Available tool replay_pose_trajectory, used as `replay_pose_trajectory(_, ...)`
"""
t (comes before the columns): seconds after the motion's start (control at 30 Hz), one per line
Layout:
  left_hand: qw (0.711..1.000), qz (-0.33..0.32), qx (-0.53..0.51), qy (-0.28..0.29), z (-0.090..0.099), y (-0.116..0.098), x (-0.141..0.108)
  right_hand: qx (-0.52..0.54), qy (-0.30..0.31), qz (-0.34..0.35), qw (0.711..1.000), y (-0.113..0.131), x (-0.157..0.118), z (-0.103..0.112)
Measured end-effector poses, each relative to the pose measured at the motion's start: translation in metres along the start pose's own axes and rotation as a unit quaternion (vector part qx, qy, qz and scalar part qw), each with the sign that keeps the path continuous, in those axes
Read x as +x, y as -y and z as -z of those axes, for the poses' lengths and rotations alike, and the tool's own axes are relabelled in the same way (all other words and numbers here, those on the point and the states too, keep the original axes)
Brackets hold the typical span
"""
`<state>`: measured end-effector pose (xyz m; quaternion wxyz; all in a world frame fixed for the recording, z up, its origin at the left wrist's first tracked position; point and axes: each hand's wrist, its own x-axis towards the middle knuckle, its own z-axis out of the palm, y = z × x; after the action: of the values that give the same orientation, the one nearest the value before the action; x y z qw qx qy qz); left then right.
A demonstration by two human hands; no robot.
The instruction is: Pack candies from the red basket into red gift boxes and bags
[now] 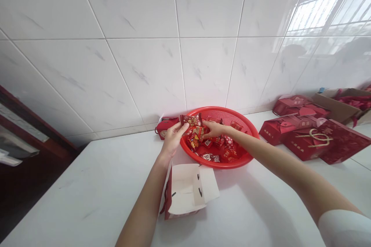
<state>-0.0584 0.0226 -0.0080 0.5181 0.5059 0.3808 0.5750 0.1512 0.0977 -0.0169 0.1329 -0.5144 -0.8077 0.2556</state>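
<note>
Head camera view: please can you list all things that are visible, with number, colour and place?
White veined ceramic wall tiles: many, white with grey veins, behind the counter.
Flat white counter top: one, white, below the wall.
Round red plastic mesh basket: one, red, on the counter by the wall.
Small wrapped packets: many, red and gold, in the basket.
Small red cardboard gift box: one, red, left of the basket.
Open cardboard box: one, white inside, in front of the basket.
Red paper gift boxes: several, red, right of the basket.
Brown cardboard carton: one, brown, far right, red items inside.
Left hand: one, at the basket's left rim, touching a packet.
Right hand: one, over the basket, at the packets.
</note>
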Motion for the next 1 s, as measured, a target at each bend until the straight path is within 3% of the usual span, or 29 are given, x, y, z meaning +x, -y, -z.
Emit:
replay_pose_trajectory(0.27, 1.000, -0.004, 0.024, 0.008, 0.000, 0.000, -0.001, 0.061, 0.082, 0.060, 0.993, 0.005, -0.003, 0.016)
replay_pose_trajectory(0.33, 1.000, -0.003, 0.020, 0.009, 0.000, 0.000, -0.001, 0.072, 0.054, 0.057, 0.994, 0.002, -0.005, 0.021)
replay_pose_trajectory(0.5, 1.000, 0.000, 0.004, 0.003, 0.000, -0.001, -0.001, 0.041, -0.096, 0.001, 0.995, -0.013, -0.003, 0.026)
replay_pose_trajectory(0.6, 1.000, 0.003, 0.005, 0.004, 0.000, -0.001, -0.001, 0.019, -0.119, -0.028, 0.992, -0.022, -0.001, 0.026)
replay_pose_trajectory(0.7, 1.000, 0.000, 0.013, 0.010, 0.001, 0.000, -0.001, -0.001, -0.094, -0.036, 0.995, -0.026, -0.002, 0.023)
replay_pose_trajectory(0.9, 1.000, 0.001, 0.011, 0.015, 0.002, 0.002, 0.000, -0.054, 0.015, -0.039, 0.998, -0.018, -0.002, 0.011)
replay_pose_trajectory(1.0, 1.000, 0.000, 0.017, 0.015, 0.002, 0.001, 0.000, -0.065, 0.026, -0.044, 0.997, -0.013, 0.001, 0.006)
